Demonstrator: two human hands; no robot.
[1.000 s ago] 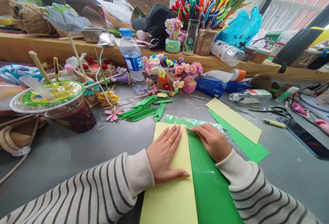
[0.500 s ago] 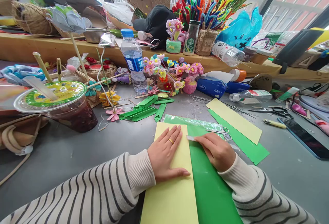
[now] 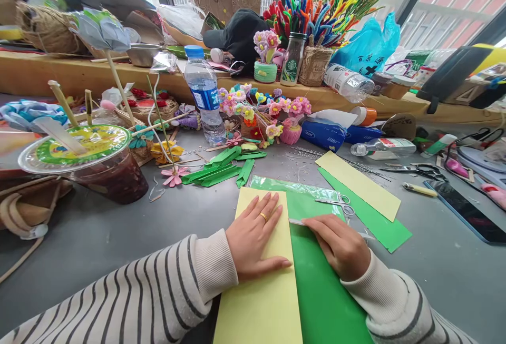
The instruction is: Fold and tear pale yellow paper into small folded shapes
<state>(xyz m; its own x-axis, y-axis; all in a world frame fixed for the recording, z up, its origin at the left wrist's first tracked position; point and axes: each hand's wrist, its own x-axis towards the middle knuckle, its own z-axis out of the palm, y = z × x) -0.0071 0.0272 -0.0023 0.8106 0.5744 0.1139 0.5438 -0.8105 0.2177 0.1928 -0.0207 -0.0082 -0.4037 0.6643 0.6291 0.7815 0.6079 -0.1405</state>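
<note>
My left hand [image 3: 259, 236] lies flat with spread fingers on a long pale yellow sheet [image 3: 259, 310], pressing against its surface. Under the yellow sheet's right side is a larger green sheet [image 3: 330, 302]. My right hand [image 3: 340, 241] pinches a thin, pale, blade-like tool [image 3: 297, 222]. Its tip touches or nearly touches the yellow sheet's right edge, and its other end sticks out behind the hand. Small scissors [image 3: 340, 204] lie just beyond my right hand, on a clear plastic sleeve [image 3: 272, 182] at the far end of the green sheet.
Folded green strips [image 3: 215, 170] lie beyond the sheets. A yellow strip [image 3: 358, 186] and a green strip [image 3: 389, 233] lie to the right, near black scissors [image 3: 429, 171] and a phone [image 3: 466, 212]. A lidded drink cup [image 3: 114, 175] stands left; a water bottle [image 3: 205, 99] is behind.
My right hand has slid slightly toward me and to the right along the yellow sheet's edge. The tool has turned, showing a thinner side. My left hand stays in place.
</note>
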